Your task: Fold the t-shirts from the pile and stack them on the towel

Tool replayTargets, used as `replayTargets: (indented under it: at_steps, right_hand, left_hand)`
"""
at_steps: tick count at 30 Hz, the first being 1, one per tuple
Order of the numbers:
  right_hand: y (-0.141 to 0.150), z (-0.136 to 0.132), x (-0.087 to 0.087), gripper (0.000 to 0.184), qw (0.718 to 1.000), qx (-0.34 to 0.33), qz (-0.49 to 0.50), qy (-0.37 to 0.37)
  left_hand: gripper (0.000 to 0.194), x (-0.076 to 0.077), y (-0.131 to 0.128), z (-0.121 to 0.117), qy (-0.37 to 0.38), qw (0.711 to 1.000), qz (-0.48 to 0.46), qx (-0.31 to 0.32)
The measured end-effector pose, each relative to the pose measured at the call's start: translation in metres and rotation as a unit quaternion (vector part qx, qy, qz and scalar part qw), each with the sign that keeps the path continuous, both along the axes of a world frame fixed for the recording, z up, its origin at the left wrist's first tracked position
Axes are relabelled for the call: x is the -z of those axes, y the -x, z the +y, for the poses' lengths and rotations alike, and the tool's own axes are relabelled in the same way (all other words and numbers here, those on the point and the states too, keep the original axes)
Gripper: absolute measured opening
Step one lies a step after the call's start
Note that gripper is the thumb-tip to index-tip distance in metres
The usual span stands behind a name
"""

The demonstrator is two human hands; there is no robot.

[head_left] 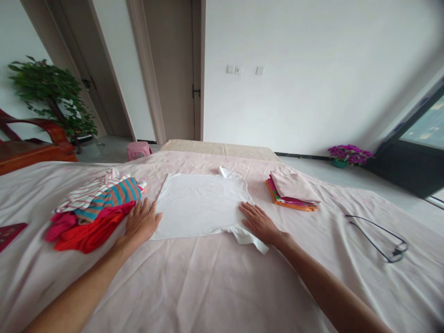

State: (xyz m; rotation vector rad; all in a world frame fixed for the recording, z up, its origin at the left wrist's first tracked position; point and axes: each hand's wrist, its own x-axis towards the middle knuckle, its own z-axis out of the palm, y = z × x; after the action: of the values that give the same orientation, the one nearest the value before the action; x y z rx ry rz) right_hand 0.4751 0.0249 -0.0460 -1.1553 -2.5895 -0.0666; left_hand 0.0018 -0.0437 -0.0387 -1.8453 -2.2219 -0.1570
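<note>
A white shirt (196,203) lies spread out flat on the pale pink sheet (194,286), its sleeves toward the right side. My left hand (142,219) rests at the shirt's left edge, fingers stretched out and thumb on the cloth. At the opposite end, my right hand (260,222) lies flat on the fabric near the sleeves, fingers extended. Neither hand grips anything. Just left of my left hand is a loose heap of clothes (93,212), striped and red. Beyond my right hand sits a stack of folded clothes (293,189), pale pink on top.
Black-framed glasses (381,238) lie on the sheet at the right. A dark red flat item (10,236) is at the left edge. Past the sheet stand a pink stool (138,150), a wooden chair (38,138), a leafy plant (52,92) and purple flowers (350,153).
</note>
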Motion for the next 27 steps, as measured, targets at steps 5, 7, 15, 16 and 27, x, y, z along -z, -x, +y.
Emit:
replayTargets:
  at_steps: [5, 7, 15, 16, 27]
  right_hand:
    - [0.002, -0.002, -0.002, 0.053, 1.000, 0.008, 0.000, 0.000]
    - [0.002, -0.003, -0.003, 0.053, 1.000, 0.008, -0.001, -0.003]
    - [0.001, -0.005, -0.002, 0.053, 1.000, 0.003, 0.013, -0.015]
    - [0.000, -0.006, -0.002, 0.053, 1.000, 0.004, 0.015, -0.015]
    - [0.031, 0.023, -0.046, 0.037, 0.995, 0.078, 0.002, 0.067]
  left_hand:
    - [0.061, -0.013, -0.054, 0.040, -0.042, 0.995, -0.032, 0.085]
    - [0.062, -0.012, -0.068, 0.059, -0.013, 0.991, -0.047, 0.121]
    - [0.063, 0.004, -0.038, 0.098, 0.042, 0.996, -0.064, 0.055]
    - [0.064, 0.005, -0.030, 0.097, 0.038, 0.997, -0.065, 0.035]
    - [0.053, 0.001, -0.025, 0.112, -0.007, 0.999, -0.033, 0.030]
